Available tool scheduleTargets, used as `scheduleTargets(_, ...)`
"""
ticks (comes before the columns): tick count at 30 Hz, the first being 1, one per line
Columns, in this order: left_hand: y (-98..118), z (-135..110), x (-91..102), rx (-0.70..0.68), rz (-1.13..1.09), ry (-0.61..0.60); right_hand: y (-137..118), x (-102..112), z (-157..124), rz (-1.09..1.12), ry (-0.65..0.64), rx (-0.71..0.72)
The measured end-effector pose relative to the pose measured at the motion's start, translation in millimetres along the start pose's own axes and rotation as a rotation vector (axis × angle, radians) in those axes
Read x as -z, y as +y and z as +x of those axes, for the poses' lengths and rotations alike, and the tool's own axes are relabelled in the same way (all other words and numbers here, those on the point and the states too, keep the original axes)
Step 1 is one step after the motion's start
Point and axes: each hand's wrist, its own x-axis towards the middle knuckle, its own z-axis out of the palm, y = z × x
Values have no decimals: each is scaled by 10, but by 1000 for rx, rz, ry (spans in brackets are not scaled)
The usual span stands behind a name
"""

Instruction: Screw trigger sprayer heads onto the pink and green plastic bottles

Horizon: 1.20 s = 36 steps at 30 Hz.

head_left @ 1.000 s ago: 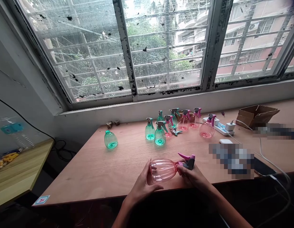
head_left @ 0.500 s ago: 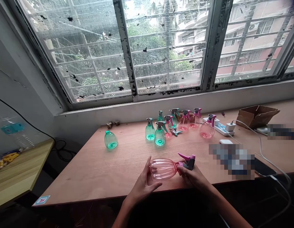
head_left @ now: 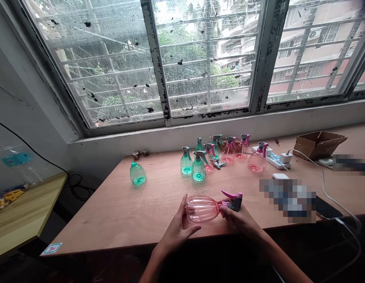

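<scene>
A clear pink spray bottle (head_left: pixel 202 209) lies sideways between my hands above the table's front edge, its pink and dark grey spray head pointing right. My left hand (head_left: pixel 180 230) cups the base end, with thumb and fingers around it. At the neck, just below the trigger, my right hand (head_left: pixel 240 218) is closed on the bottle. Beyond them stand green spray bottles (head_left: pixel 198 171) and pink spray bottles, several of each, grouped near the window. To the left, a green bottle without a spray head (head_left: pixel 138 175) stands alone.
A pair of pliers (head_left: pixel 218 164) lies among the bottles. Rightward are a power strip (head_left: pixel 277 160) with a white charger, an open cardboard box (head_left: pixel 319 143), a phone (head_left: pixel 328 207), cables and a blurred patch. A sticker (head_left: pixel 52 249) marks the table's left front corner.
Almost nothing differs. The left fingers behind the base have shifted slightly, and the bottle's base end sits a touch higher.
</scene>
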Motion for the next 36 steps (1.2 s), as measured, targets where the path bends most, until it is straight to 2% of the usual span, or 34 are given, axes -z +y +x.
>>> scheduleTargets(6, -76, -10, -2, 52, -36, 29, -59, -23, -31, 5, -9, -17)
scheduleTargets(15, -75, -4, -5, 6, -2, 10, 1, -6, -5, 17, 6, 0)
scheduleTargets(23, -123, -6, 0, 53, -29, 15, -51, -13, -36, 15, -13, 0)
scheduleTargets(28, -112, -1, -5, 32, -3, 50, -7, -3, -11, 9, 14, 7)
scheduleTargets(36, -111, 2, -2, 4, -9, 20, 38, 26, 3, 16, -14, 11)
